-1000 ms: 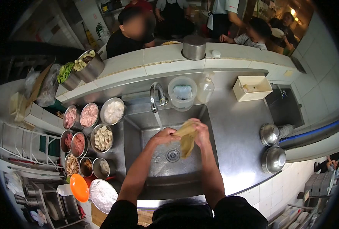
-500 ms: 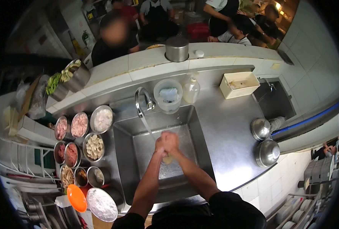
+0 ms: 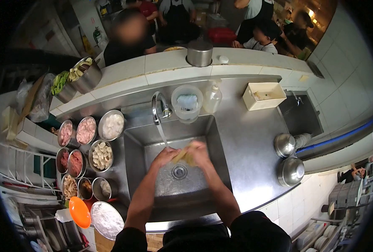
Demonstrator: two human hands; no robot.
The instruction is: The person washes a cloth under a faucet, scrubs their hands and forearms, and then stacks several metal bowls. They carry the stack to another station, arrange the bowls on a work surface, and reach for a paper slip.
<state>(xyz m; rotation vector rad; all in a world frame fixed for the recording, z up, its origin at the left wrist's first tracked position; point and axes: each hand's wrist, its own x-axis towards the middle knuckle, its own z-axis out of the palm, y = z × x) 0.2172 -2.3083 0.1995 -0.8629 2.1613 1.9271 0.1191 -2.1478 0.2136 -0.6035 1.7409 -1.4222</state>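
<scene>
Over the steel sink [image 3: 138, 197], a yellowish cloth [image 3: 184, 156] is stretched between both hands. My left hand [image 3: 166, 157] grips its left end, beside the stream of water from the curved faucet [image 3: 156, 110]. The other end is in my right hand [image 3: 199, 153], which is somewhat blurred. Below the cloth, the round drain [image 3: 179, 171] shows in the wet sink bottom. Behind the sink stand a clear tub [image 3: 186, 114] with a bluish cloth inside and a pump bottle [image 3: 212, 100].
Several metal bowls of food [image 3: 101, 156] line the left side, with an orange bowl [image 3: 80, 212] and a bowl of white powder [image 3: 106, 220] in front. A cream bin [image 3: 263, 103] and metal bowls [image 3: 291, 171] are at the right. People stand beyond the ledge [image 3: 161, 67].
My hands were clasped together and have moved apart, with the cloth now spread between them. The drain has come into sight. The view has shifted slightly.
</scene>
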